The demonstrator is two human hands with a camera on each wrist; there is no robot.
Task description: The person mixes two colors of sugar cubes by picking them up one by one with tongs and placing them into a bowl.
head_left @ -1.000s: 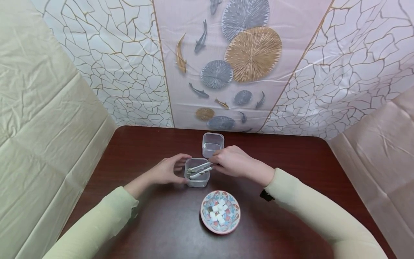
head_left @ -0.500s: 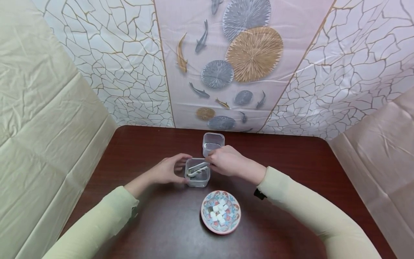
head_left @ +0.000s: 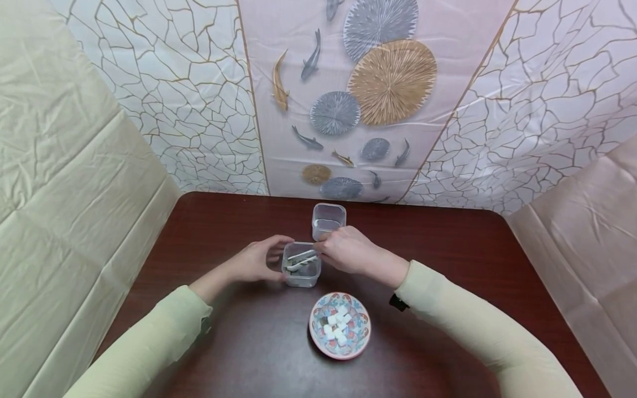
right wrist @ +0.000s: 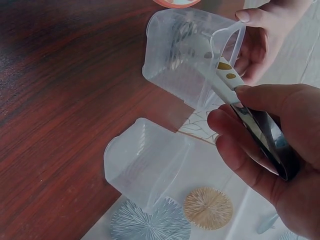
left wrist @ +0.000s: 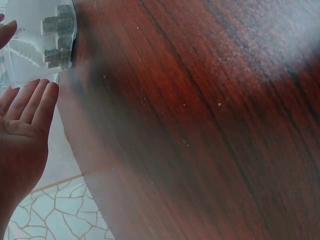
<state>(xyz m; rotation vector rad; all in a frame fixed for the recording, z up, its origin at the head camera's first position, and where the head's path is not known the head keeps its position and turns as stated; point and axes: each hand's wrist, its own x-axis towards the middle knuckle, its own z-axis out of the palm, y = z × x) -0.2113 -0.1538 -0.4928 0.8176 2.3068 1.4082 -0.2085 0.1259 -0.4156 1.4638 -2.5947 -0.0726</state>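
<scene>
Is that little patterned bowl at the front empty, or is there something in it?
Not empty. The patterned bowl holds several small white cubes, piled near its middle. What they are made of cannot be told.

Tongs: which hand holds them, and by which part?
The right hand pinches the tongs at their handle end; the tips sit inside the clear container.
</scene>
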